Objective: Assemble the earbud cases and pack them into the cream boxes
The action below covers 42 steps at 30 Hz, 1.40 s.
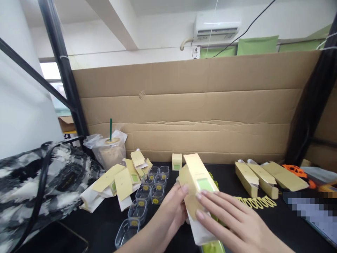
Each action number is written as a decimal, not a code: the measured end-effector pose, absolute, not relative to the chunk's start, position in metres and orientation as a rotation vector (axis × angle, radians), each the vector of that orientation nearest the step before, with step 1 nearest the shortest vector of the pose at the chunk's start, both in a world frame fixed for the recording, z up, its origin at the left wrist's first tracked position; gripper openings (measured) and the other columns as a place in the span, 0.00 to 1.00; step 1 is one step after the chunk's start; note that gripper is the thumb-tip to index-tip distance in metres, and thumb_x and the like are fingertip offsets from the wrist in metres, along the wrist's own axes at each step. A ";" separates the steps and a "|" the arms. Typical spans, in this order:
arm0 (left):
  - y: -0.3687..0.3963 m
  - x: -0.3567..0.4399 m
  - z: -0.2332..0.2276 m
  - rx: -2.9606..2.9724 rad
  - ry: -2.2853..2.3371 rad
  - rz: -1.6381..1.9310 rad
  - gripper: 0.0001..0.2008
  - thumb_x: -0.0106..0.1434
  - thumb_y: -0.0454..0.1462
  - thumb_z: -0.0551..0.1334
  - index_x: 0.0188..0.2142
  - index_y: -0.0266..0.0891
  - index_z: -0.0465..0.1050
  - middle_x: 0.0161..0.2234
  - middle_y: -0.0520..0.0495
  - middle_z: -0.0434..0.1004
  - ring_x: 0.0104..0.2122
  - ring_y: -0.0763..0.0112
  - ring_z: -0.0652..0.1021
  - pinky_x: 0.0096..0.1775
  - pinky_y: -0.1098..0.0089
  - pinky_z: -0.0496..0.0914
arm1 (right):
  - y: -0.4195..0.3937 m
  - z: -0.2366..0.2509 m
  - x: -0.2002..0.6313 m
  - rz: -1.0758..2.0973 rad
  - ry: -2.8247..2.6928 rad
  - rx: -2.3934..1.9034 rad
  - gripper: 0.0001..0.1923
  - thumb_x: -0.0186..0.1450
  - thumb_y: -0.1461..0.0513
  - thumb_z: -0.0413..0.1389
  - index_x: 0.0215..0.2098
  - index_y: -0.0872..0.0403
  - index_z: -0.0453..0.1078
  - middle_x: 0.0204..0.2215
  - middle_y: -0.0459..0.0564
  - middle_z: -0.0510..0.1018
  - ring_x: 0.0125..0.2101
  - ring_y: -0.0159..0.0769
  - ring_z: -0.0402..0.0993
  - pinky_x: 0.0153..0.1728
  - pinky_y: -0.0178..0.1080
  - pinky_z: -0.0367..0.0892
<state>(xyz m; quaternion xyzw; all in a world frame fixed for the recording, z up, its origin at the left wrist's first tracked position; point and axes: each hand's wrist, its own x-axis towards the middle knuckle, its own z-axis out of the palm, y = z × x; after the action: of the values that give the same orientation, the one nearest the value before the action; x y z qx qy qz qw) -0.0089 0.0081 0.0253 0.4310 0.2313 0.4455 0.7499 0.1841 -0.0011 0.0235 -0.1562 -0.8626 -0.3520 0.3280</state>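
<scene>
Both my hands hold a long yellow carton (197, 172) with a green label, tilted away from me over the black table (263, 218). My left hand (171, 214) grips its left side with the thumb on the edge. My right hand (231, 221) lies flat on its front, fingers spread across the lower part. A white insert sticks out of the carton's near end. Under the carton a green object shows partly; what it is cannot be told.
Clear plastic cups (147, 196) and flat yellow cartons (121, 181) lie to the left, with an iced drink cup (110, 153) and a patterned bag (39, 182). Folded cartons (260, 177) and yellow rings (256, 202) lie right. A cardboard wall (195, 105) backs the table.
</scene>
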 end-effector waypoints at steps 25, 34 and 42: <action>0.011 -0.015 0.019 1.092 0.523 1.004 0.38 0.54 0.38 0.65 0.62 0.55 0.53 0.53 0.47 0.71 0.41 0.65 0.75 0.36 0.71 0.66 | -0.002 0.006 0.195 -0.517 -2.195 -0.726 0.22 0.64 0.53 0.55 0.53 0.54 0.62 0.46 0.61 0.76 0.45 0.47 0.74 0.39 0.48 0.74; 0.011 -0.021 0.021 1.251 0.535 1.013 0.31 0.60 0.36 0.64 0.60 0.59 0.55 0.59 0.49 0.64 0.50 0.61 0.72 0.45 0.67 0.69 | -0.002 0.005 0.196 -0.592 -2.220 -0.735 0.19 0.65 0.56 0.55 0.51 0.55 0.67 0.46 0.62 0.73 0.44 0.47 0.73 0.37 0.47 0.74; 0.011 -0.018 0.009 1.423 0.570 1.029 0.31 0.58 0.44 0.65 0.59 0.56 0.58 0.55 0.44 0.66 0.47 0.60 0.75 0.46 0.61 0.70 | -0.003 0.007 0.194 -0.607 -2.165 -0.753 0.10 0.67 0.63 0.52 0.46 0.53 0.71 0.43 0.58 0.75 0.40 0.42 0.75 0.35 0.43 0.74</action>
<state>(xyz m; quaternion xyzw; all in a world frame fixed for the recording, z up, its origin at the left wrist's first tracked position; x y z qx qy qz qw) -0.0179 0.0115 0.0085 0.6149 0.2462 0.4443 0.6033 0.1936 -0.0034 0.0067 -0.2944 -0.8462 -0.2372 0.3756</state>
